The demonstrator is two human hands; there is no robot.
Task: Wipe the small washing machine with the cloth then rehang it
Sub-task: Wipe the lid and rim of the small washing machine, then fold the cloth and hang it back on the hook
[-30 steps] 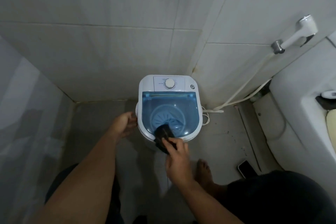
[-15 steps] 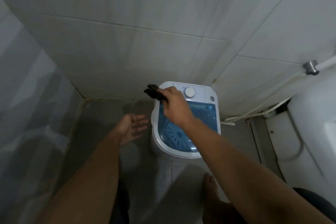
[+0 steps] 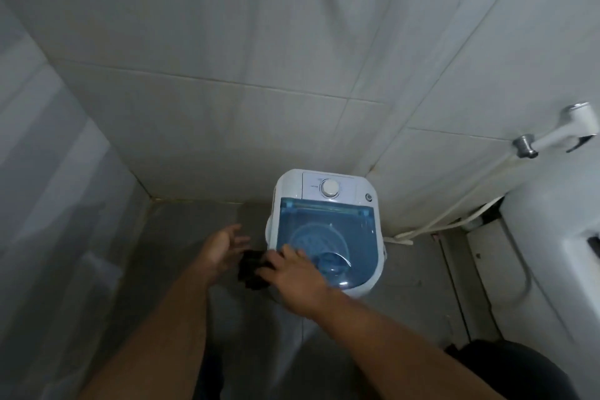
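We're looking down into a tiled corner, and there's the small washing machine [image 3: 324,230] standing on the grey floor [image 3: 194,237], tucked against the far wall [image 3: 227,75]. Its long axis runs near to far: the white control panel with the round dial [image 3: 330,188] sits at the far end, and the rounded end of the blue see-through lid [image 3: 328,237] points back toward us. The lid is down, and we can make out the ribbed disc in the tub through it.

Now the cloth [image 3: 253,271], a dark bunched wad, is at the machine's near left corner, just off the lid's edge, hanging a little below the rim. The right hand [image 3: 293,273] is over it, knuckles up, fingers curled onto the cloth's right side, so we'd call that a grasp on the cloth, with the fingertips resting at the lid's near left edge. The left hand [image 3: 220,245] is just to the left of the cloth, palm turned inward, fingers spread and loose, gripping nothing; whether it touches the cloth we can't tell.

Off to the right, a white spray handle [image 3: 565,131] sits in its wall bracket, its hose [image 3: 454,214] trailing down toward the floor beside a white toilet [image 3: 552,237].
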